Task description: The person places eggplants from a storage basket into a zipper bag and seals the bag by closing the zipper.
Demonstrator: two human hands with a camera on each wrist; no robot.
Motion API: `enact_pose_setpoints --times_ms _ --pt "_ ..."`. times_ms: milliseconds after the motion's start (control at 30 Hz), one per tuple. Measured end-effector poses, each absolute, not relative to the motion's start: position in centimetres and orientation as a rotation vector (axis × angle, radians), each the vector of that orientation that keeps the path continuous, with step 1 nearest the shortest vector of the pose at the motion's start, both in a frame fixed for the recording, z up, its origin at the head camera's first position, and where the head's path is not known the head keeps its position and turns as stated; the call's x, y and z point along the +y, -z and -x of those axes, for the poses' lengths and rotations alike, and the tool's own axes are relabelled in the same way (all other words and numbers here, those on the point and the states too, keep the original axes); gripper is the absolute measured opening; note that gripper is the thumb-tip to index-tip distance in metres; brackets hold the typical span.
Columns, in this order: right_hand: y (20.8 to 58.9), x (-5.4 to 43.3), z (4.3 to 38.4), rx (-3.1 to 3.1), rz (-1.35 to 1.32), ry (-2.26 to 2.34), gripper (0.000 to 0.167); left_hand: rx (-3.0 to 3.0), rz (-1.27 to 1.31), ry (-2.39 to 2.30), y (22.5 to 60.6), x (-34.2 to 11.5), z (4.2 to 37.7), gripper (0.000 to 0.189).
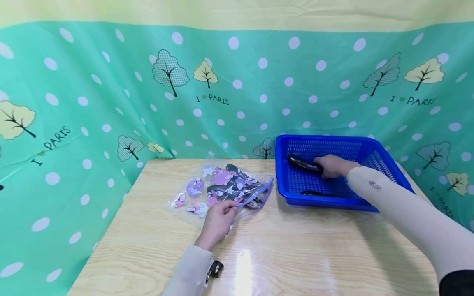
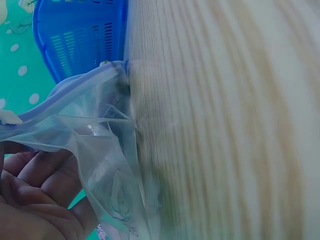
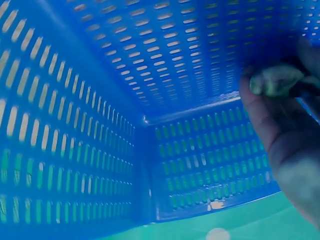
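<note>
My left hand [image 1: 217,222] pinches the lilac zip edge of a clear bag [image 1: 201,193] printed with pink and purple cartoon figures. The bag lies on the table with dark, long shapes inside. In the left wrist view the mouth of the zip bag [image 2: 100,125] hangs partly apart beside the fingers [image 2: 47,172]. Inside the blue basket, my right hand [image 1: 335,166] grips a glossy dark eggplant [image 1: 304,164] by its end. The greenish stem end of that eggplant [image 3: 275,81] shows at the fingers in the right wrist view. A second slim dark eggplant [image 1: 322,193] lies on the basket floor.
The blue slotted plastic basket [image 1: 326,202] stands at the table's back right, just right of the bag. Behind the wooden table [image 1: 289,255] hangs a green dotted curtain [image 1: 222,119], which also covers the left side.
</note>
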State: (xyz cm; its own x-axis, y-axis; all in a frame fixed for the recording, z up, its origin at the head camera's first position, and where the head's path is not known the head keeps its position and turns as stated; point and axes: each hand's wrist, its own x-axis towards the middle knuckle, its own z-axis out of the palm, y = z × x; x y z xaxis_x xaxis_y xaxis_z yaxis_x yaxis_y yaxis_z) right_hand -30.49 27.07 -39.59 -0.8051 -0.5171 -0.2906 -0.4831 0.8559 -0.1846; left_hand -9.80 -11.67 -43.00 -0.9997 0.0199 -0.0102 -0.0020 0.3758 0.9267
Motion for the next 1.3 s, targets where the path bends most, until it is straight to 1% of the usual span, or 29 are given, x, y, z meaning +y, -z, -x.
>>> enact_pose_setpoints --times_ms 167,400,700,867,1300 --pt "39.0 27.1 30.7 2.712 0.68 0.184 0.055 2.591 -0.02 -1.74 43.3 -11.7 9.8 0.019" --pt "37.6 27.4 30.6 2.715 0.617 0.455 0.05 2.619 -0.043 -1.742 43.5 -11.7 10.1 0.018" --pt "36.6 27.9 30.7 2.651 0.464 0.802 0.056 2.616 -0.027 -1.745 43.4 -11.6 10.1 0.017" --pt "36.0 27.3 30.6 2.615 0.456 0.874 0.059 2.622 -0.027 -1.736 43.5 -11.7 10.1 0.017" --pt "34.9 25.9 30.3 2.551 0.486 0.917 0.055 2.6 -0.02 -1.738 43.2 -11.8 10.0 0.019"
